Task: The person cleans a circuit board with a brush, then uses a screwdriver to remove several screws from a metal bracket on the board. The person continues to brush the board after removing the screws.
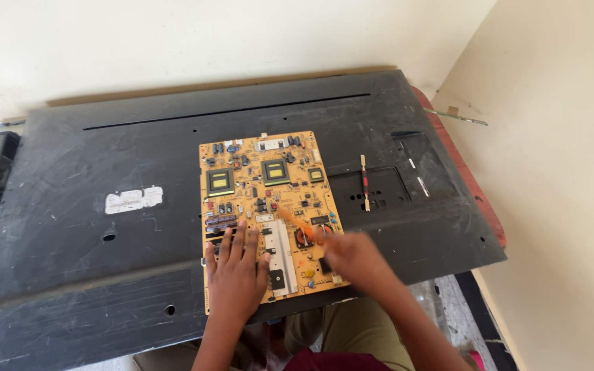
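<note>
Circuit board (269, 199) lay flat on black panel (91, 206). Left hand (236, 275) rested open, fingers spread, on board's lower-left part. Right hand (355, 257), blurred, gripped an orange tool (297, 223) over board's lower-right. Screwdriver (365, 182) lay well apart, right.

Left hand (236, 273) flat on lower left of yellow circuit board (269, 199), frame centre. Right hand (353, 257) grips blurred orange tool (295, 224) over board. Board sits on black panel (91, 172).
</note>
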